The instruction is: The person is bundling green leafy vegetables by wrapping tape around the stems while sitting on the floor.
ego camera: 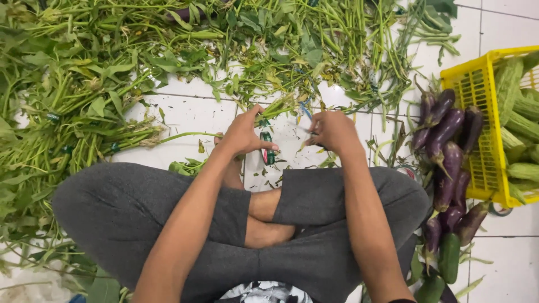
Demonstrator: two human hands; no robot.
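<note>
A bunch of green stems is being gripped by the closed left hand; the right hand is being held curled around a thin tie.

A yellow plastic crate stood at the right edge on the white tiled floor, holding pale green ridged gourds. Just beside its left wall lay a row of long purple eggplants, with a dark green cucumber near the lowest ones. Heaps of loose leafy greens and long green stalks covered the floor across the top and left
</note>
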